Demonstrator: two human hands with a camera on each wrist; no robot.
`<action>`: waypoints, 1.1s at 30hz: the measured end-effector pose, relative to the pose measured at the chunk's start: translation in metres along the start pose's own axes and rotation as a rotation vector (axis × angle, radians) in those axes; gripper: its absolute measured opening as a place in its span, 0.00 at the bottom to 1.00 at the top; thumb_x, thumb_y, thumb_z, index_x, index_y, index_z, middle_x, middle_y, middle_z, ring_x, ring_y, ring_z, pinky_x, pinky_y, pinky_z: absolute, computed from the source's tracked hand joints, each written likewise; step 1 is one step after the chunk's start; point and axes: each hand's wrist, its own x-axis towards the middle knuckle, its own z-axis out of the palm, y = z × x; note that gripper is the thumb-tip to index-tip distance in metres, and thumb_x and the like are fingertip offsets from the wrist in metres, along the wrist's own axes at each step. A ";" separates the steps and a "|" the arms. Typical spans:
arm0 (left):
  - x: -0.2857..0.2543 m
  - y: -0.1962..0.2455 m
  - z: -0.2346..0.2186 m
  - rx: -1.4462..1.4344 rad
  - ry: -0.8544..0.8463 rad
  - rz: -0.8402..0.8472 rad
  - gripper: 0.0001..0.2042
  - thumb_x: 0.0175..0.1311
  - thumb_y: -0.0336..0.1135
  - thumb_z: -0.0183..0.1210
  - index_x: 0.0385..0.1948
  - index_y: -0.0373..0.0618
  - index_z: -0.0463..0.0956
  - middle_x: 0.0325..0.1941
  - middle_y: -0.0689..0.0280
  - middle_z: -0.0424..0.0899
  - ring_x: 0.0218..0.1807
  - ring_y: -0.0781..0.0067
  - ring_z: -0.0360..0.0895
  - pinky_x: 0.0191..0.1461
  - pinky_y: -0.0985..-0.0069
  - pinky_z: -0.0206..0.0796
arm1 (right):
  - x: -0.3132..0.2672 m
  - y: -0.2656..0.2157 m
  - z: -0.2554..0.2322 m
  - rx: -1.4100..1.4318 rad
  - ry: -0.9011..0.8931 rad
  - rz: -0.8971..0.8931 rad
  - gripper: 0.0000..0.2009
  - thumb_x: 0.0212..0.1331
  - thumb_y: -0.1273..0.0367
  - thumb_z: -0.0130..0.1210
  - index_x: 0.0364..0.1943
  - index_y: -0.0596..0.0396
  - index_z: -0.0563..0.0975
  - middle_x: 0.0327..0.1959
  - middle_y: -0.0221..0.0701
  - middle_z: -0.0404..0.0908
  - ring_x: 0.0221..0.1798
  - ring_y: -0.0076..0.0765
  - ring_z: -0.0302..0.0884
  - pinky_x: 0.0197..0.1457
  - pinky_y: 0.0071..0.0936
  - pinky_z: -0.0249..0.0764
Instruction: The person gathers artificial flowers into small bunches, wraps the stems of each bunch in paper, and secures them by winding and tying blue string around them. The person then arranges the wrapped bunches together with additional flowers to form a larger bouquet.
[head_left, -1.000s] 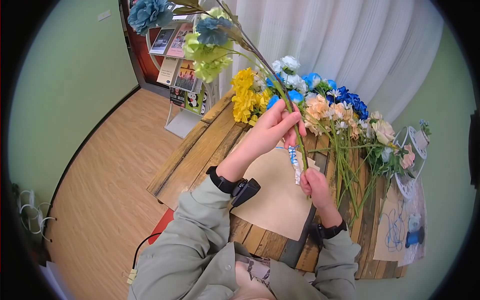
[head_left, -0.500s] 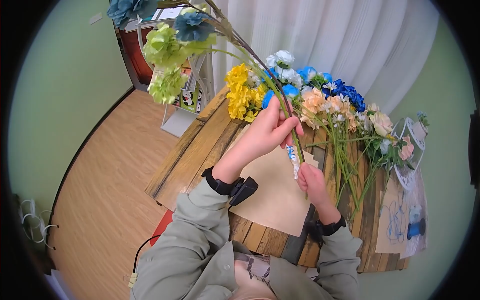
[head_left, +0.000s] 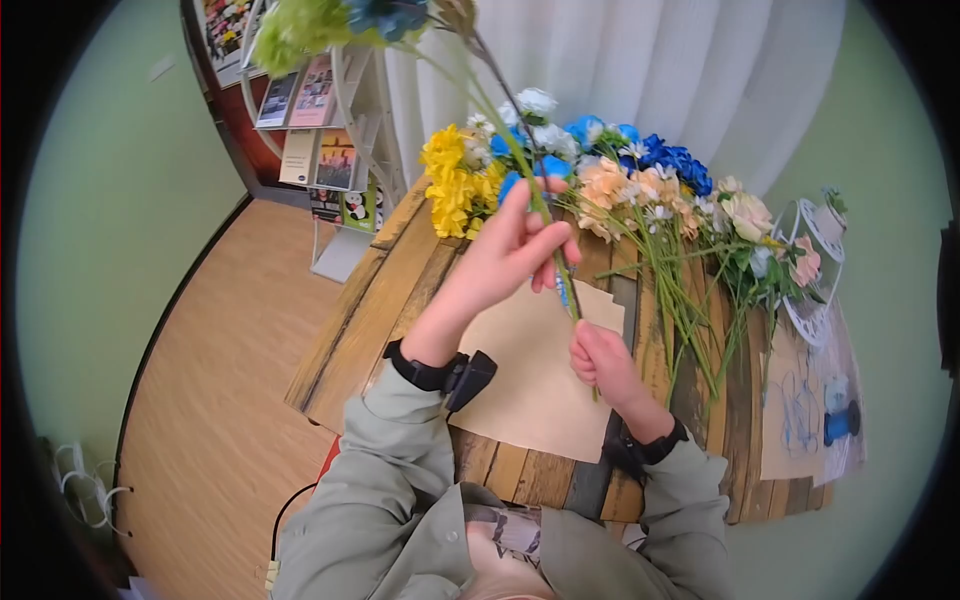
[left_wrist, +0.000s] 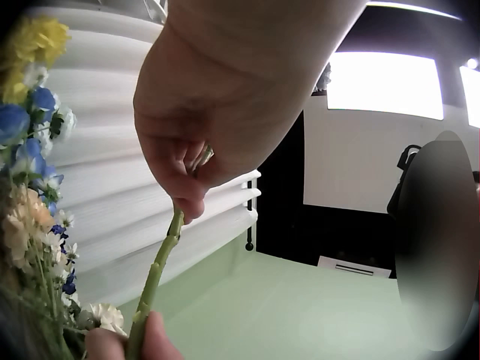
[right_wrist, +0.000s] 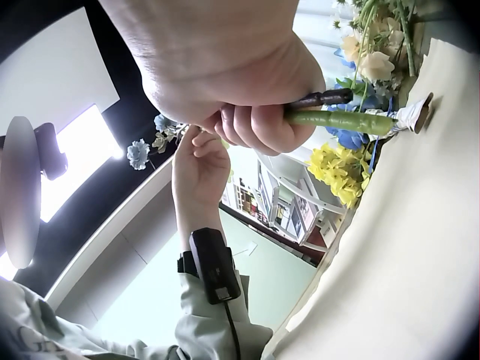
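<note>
My left hand [head_left: 505, 255] pinches a green stem and a dark brown stem partway along, with thumb and fingers curled round them. Lower down, my right hand [head_left: 612, 368] grips the same stems near their cut ends. Both the green stem [right_wrist: 345, 121] and the brown stem [right_wrist: 330, 97] poke out of the right fist in the right wrist view. The stems slant up and left to light green blooms [head_left: 310, 28] and a dusty blue flower [head_left: 388, 14], partly cut off by the frame. Behind the stems, a white-wrapped bundle end [right_wrist: 411, 118] with blue string lies over brown paper [head_left: 530, 385].
Yellow flowers [head_left: 458, 185], blue, white and peach flowers [head_left: 604, 185] lie along the table's back, their green stems [head_left: 680, 310] pointing forward. A white ornate stand [head_left: 812, 310] and a blue ribbon spool [head_left: 842, 424] are at the right. A magazine rack [head_left: 345, 235] stands beyond the left edge.
The view has shifted, and the held flowers have moved up and left, partly out of frame. Both hands keep hold of the stems and sit slightly further left.
</note>
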 end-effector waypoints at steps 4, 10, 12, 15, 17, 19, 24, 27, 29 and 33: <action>-0.004 0.001 -0.003 -0.078 -0.093 -0.020 0.16 0.69 0.31 0.46 0.57 0.41 0.60 0.32 0.63 0.77 0.20 0.82 0.70 0.22 0.86 0.61 | -0.001 0.005 0.007 -0.001 -0.011 -0.105 0.19 0.70 0.56 0.38 0.20 0.47 0.59 0.16 0.17 0.54 0.16 0.13 0.47 0.18 0.14 0.42; -0.008 0.009 -0.006 -0.019 -0.038 -0.062 0.04 0.69 0.31 0.45 0.41 0.42 0.64 0.28 0.66 0.74 0.20 0.83 0.69 0.21 0.86 0.59 | 0.001 -0.006 -0.003 -0.276 -0.072 -0.199 0.17 0.69 0.56 0.41 0.28 0.53 0.68 0.19 0.24 0.65 0.22 0.21 0.64 0.24 0.20 0.61; -0.009 0.014 -0.009 -0.035 0.056 -0.063 0.05 0.69 0.31 0.45 0.41 0.42 0.64 0.28 0.66 0.73 0.20 0.83 0.69 0.21 0.86 0.59 | 0.016 -0.022 -0.036 -0.812 0.168 -0.579 0.18 0.65 0.56 0.45 0.32 0.58 0.72 0.24 0.34 0.73 0.31 0.35 0.73 0.32 0.30 0.70; -0.011 0.019 -0.014 -0.017 0.084 -0.057 0.05 0.69 0.31 0.45 0.40 0.42 0.64 0.29 0.65 0.73 0.21 0.83 0.69 0.20 0.86 0.59 | 0.024 -0.043 -0.106 -1.469 0.738 -0.306 0.17 0.59 0.56 0.50 0.36 0.58 0.71 0.30 0.42 0.76 0.40 0.48 0.75 0.39 0.42 0.71; -0.012 0.021 -0.015 -0.043 0.100 -0.036 0.05 0.69 0.31 0.45 0.41 0.42 0.64 0.30 0.64 0.73 0.21 0.83 0.69 0.20 0.86 0.60 | 0.030 -0.025 -0.145 -1.682 0.870 -0.225 0.17 0.58 0.56 0.52 0.38 0.58 0.70 0.31 0.44 0.77 0.40 0.50 0.75 0.40 0.44 0.71; -0.013 0.024 -0.017 -0.037 0.090 -0.029 0.05 0.69 0.31 0.45 0.41 0.41 0.64 0.30 0.64 0.73 0.21 0.83 0.69 0.20 0.86 0.60 | 0.037 -0.014 -0.166 -1.525 0.771 0.083 0.17 0.58 0.57 0.52 0.39 0.58 0.69 0.32 0.44 0.78 0.35 0.52 0.76 0.39 0.45 0.71; -0.017 0.027 -0.018 -0.013 0.109 -0.061 0.05 0.69 0.31 0.45 0.41 0.41 0.64 0.29 0.64 0.73 0.21 0.82 0.69 0.20 0.86 0.60 | 0.040 -0.017 -0.191 -1.116 0.925 -0.376 0.13 0.63 0.62 0.48 0.38 0.59 0.67 0.26 0.41 0.77 0.25 0.41 0.76 0.31 0.35 0.71; -0.016 0.029 -0.019 -0.018 0.125 -0.054 0.05 0.69 0.31 0.45 0.41 0.41 0.64 0.29 0.65 0.73 0.21 0.82 0.69 0.20 0.86 0.60 | 0.033 -0.036 -0.177 -0.698 0.892 -0.632 0.10 0.66 0.65 0.44 0.38 0.59 0.66 0.22 0.35 0.74 0.23 0.30 0.74 0.27 0.27 0.69; -0.015 0.026 -0.023 -0.020 0.111 -0.043 0.05 0.70 0.31 0.45 0.41 0.41 0.64 0.29 0.65 0.73 0.20 0.82 0.69 0.20 0.86 0.60 | 0.031 -0.038 -0.177 -0.641 0.796 -0.557 0.10 0.68 0.65 0.42 0.39 0.59 0.65 0.22 0.28 0.71 0.23 0.22 0.73 0.25 0.21 0.67; -0.015 0.025 -0.023 -0.047 0.095 -0.031 0.05 0.69 0.31 0.45 0.41 0.42 0.64 0.29 0.65 0.73 0.20 0.82 0.69 0.20 0.86 0.60 | 0.035 -0.030 -0.172 -0.519 0.812 -0.590 0.10 0.68 0.65 0.43 0.41 0.60 0.65 0.24 0.31 0.73 0.23 0.25 0.74 0.26 0.22 0.69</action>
